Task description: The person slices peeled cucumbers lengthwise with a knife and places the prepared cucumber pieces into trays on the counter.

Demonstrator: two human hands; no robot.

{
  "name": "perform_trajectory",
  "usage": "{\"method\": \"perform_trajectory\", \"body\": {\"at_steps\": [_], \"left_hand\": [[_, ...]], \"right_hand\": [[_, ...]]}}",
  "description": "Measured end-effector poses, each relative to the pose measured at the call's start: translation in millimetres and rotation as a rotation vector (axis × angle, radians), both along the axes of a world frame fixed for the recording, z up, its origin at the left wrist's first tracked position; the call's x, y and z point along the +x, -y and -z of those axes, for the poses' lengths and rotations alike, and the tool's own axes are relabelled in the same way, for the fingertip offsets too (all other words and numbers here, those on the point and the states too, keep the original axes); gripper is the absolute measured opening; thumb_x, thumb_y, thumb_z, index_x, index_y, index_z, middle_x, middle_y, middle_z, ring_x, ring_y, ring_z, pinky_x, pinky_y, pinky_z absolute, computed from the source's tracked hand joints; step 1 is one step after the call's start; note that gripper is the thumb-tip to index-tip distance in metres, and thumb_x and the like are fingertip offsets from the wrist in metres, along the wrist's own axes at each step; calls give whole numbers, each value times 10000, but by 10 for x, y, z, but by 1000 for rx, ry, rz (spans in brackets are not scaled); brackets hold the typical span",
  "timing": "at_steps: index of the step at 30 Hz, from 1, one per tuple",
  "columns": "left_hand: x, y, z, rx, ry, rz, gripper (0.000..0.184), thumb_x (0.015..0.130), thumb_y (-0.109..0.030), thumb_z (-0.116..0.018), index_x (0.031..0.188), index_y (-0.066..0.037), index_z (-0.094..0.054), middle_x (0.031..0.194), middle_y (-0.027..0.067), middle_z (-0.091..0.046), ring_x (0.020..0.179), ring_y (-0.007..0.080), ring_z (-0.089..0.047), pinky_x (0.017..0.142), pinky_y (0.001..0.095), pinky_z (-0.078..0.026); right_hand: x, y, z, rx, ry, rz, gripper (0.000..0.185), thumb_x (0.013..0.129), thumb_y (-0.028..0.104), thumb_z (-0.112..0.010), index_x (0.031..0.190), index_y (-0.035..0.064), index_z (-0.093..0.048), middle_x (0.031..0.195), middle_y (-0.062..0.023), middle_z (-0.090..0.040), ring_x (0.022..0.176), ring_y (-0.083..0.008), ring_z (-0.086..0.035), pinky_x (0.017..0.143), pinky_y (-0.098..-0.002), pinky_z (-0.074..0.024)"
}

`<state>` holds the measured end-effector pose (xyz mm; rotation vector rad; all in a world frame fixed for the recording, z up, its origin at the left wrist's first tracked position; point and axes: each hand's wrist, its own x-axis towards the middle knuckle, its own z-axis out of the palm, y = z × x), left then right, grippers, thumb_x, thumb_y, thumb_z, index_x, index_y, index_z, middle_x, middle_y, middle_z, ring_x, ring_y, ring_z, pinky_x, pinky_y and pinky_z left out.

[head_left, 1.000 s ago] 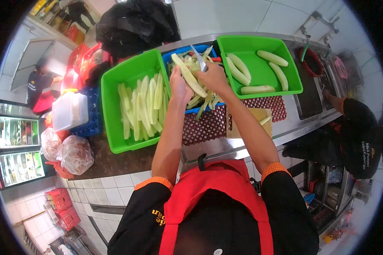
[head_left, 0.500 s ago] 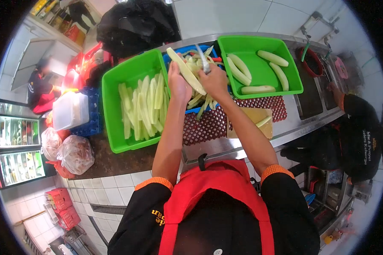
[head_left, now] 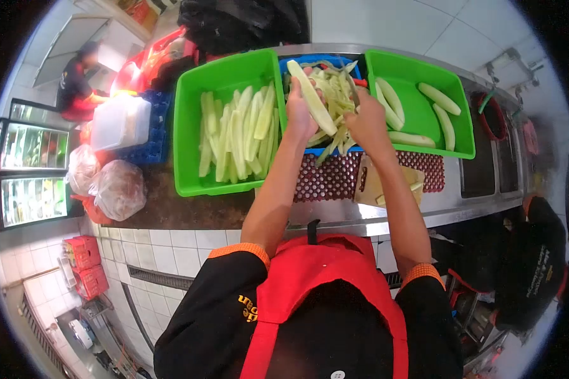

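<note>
My left hand (head_left: pixel 301 117) is closed around a long pale-green cucumber piece (head_left: pixel 312 98), tilted, its cut face showing. My right hand (head_left: pixel 368 120) grips a knife (head_left: pixel 351 85); the blade points up and away, apart from the piece. Below both hands, a blue tray (head_left: pixel 310 150) holds a heap of soft cucumber cores and trimmings (head_left: pixel 330 82). On the left, a green tub (head_left: pixel 188 142) contains many cut cucumber strips (head_left: pixel 237 129). To the right, another green tub (head_left: pixel 417 68) has several peeled cucumbers (head_left: pixel 439 99) in it.
A yellowish cutting board (head_left: pixel 370 189) with a cucumber piece lies on a dark red perforated mat (head_left: pixel 316 180). Filled plastic bags (head_left: pixel 119 189) and a white container (head_left: pixel 121 123) stand at left. One co-worker (head_left: pixel 76 82) is far left, another (head_left: pixel 531 265) at right.
My view has shifted, so the tubs and counter appear farther right. Both hands keep their holds on the cucumber piece and knife over the blue tray; the knife blade now stands away from the piece.
</note>
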<state>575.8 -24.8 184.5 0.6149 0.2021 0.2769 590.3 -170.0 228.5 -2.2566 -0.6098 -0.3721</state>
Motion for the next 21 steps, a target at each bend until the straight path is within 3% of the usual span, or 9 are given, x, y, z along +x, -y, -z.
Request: {"method": "perform_trajectory", "body": {"at_steps": [2,5,7,9,12,15,17,21], "left_hand": [[-39,-32,-76,-33,19,32,506,1024,-411,-273,1365,-54,-379,911,11,-455,774,149,-463,696,316,-432],[-77,-78,-128,-101,80,102,498,1022,-400,-275,1362,-52,-381,930,21,-474,791,160,-468,720,339,-430],[-97,-95,-179,-101,105,90,487,1022,-411,-275,1352,-72,-394,917,8,-471,762,147,-481,686,315,-443],[-114,-93,-212,-95,118,93,484,1020,-396,-289,1360,-66,-389,932,19,-486,796,162,-474,722,340,-433],[-138,-81,-254,-20,112,13,471,1024,-404,-294,1363,-90,-380,939,11,-468,772,126,-473,700,297,-439],[-95,-18,-250,26,109,-165,451,1029,-384,-309,1387,-114,-352,957,-2,-467,778,110,-469,709,276,-438],[-95,29,-235,156,147,-362,446,1034,-368,-310,1413,-133,-307,984,-8,-463,790,103,-464,713,268,-439],[-124,48,-242,196,192,-414,448,1035,-369,-303,1416,-136,-284,1016,3,-447,797,109,-462,727,275,-443]], "right_hand": [[155,73,-49,-95,-504,1,335,723,61,-650,1043,2,-574,966,-225,-628,961,-393,-591,847,-415,-464],[245,92,27,11,-322,-118,370,731,79,-675,1078,7,-572,1002,-235,-629,998,-393,-585,869,-410,-455],[308,37,71,-92,-319,-92,372,767,116,-668,1112,10,-576,1034,-240,-623,1005,-388,-584,867,-417,-450],[351,-67,146,-5,-182,-85,337,828,123,-605,1148,22,-577,990,-232,-610,977,-399,-573,836,-430,-452],[138,-109,-45,-93,-177,-80,329,866,87,-520,1180,-5,-558,970,-245,-555,917,-419,-553,801,-449,-447],[-377,-203,-243,2,-125,-87,349,875,45,-478,1207,-46,-532,958,-264,-497,866,-424,-533,775,-459,-442],[-650,-248,-312,20,-144,-110,361,872,43,-483,1217,-58,-520,976,-273,-481,872,-423,-533,777,-451,-444],[-870,-263,-313,-13,-172,-115,385,856,20,-494,1232,-65,-498,974,-267,-464,877,-413,-530,771,-442,-452]]}}
